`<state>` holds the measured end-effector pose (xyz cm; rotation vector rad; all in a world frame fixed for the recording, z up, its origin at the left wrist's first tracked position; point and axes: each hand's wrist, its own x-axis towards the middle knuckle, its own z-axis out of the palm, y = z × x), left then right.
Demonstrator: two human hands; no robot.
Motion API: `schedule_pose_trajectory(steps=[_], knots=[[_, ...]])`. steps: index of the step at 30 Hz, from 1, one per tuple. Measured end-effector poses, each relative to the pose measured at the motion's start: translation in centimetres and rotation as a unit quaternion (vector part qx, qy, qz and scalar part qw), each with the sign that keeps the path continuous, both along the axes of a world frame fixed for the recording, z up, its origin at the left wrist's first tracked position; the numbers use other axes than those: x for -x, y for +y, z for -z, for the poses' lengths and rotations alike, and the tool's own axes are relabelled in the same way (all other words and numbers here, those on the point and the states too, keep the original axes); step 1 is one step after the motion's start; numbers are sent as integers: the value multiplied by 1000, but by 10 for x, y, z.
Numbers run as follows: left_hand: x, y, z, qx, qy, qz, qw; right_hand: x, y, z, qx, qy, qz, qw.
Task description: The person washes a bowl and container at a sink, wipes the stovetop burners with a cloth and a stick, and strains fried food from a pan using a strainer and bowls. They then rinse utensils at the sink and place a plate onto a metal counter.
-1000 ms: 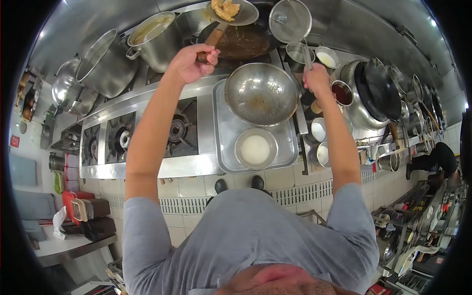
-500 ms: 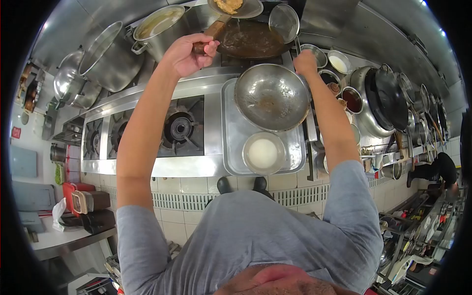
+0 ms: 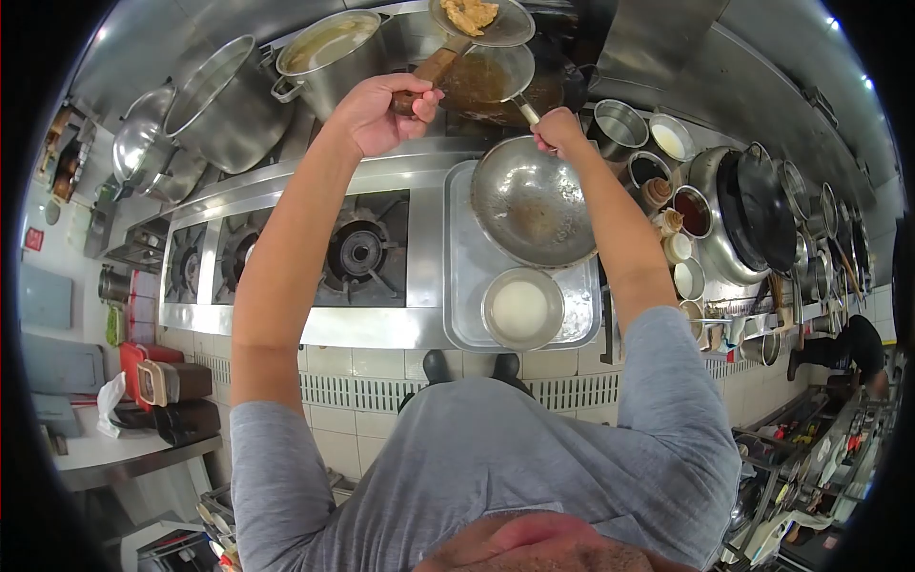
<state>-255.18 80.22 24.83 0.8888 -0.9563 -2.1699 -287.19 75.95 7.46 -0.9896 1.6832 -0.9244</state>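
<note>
Wrapped round the wooden handle of a strainer (image 3: 505, 29), my left hand (image 3: 389, 112) holds it at the top of the view, with golden-brown food (image 3: 469, 13) on it. My right hand (image 3: 558, 132) grips the metal handle of a round mesh skimmer (image 3: 503, 74), whose head lies over the wok of brown liquid (image 3: 534, 100); whether it dips in, I cannot tell. Below my right hand, a steel bowl (image 3: 534, 205) rests on a metal tray (image 3: 459, 286), beside a smaller bowl of white contents (image 3: 521, 309).
Large pots (image 3: 329, 57) stand at the back left, behind the gas burners (image 3: 362, 250). Containers of sauce (image 3: 692, 212) and stacked dark pans (image 3: 758, 210) are on the right. Another person (image 3: 853, 345) bends down at the far right.
The skimmer in my right hand has moved left and down, from right of the wok to over it. My left hand keeps its hold on the strainer. The view has shifted slightly.
</note>
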Motion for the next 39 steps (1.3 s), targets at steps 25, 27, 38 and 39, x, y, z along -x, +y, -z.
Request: schedule_pose_trajectory(steps=[25,27,38,39], knots=[[-27,22,8,-2,27,1,1000,44,90,-55,50,-63,20,997],[-28,26,5,7,21,-9,1000,60,84,-57,74,-4,47,996],[-35,19,9,-1,25,-19,999,89,41,-43,125,523,21,843],[-34,20,8,-2,23,-23,999,88,38,-39,127,545,16,829]])
